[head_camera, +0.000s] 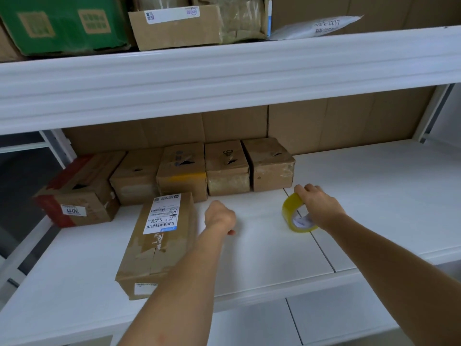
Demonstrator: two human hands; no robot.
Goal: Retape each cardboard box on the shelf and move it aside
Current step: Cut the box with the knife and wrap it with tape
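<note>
Right hand (318,204) fingers grip tape roll (296,216); left hand (219,217) fingers curled, empty; shelf (374,196) bare rightward.

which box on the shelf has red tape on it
The leftmost box of the back row, angled at the shelf's left end; the other boxes show plain brown or clear tape.

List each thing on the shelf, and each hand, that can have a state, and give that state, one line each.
Yellow roll of packing tape: upright on the white shelf, gripped by the right hand.
Left hand: curled, holding nothing visible.
Long brown cardboard box with white shipping label: lying flat, top seam taped.
Row of five brown cardboard boxes: closed, against the back, tops torn.
</note>
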